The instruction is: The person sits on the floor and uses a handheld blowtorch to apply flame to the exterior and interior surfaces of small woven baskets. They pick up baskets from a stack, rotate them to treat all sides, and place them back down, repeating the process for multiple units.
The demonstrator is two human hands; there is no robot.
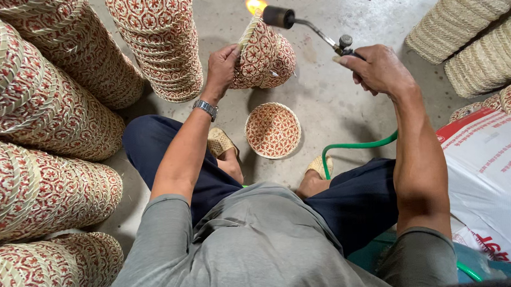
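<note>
My left hand [221,68] grips a small stack of red-and-cream woven baskets [264,56], held up on its side above the floor. My right hand [376,69] holds a gas torch [313,28] by its valve end. The torch's black nozzle points left at the baskets' upper rim, and a yellow flame [254,6] burns there. A green hose [355,148] runs from the torch down past my right leg. One more red woven basket [273,130] lies open side up on the concrete floor between my feet.
Tall stacks of red patterned baskets [38,117] lean along the left, with another stack [161,42] ahead. Plain straw-coloured basket stacks [480,20] sit at the upper right. A white printed sack [501,180] lies at my right. I wear a wristwatch [206,108].
</note>
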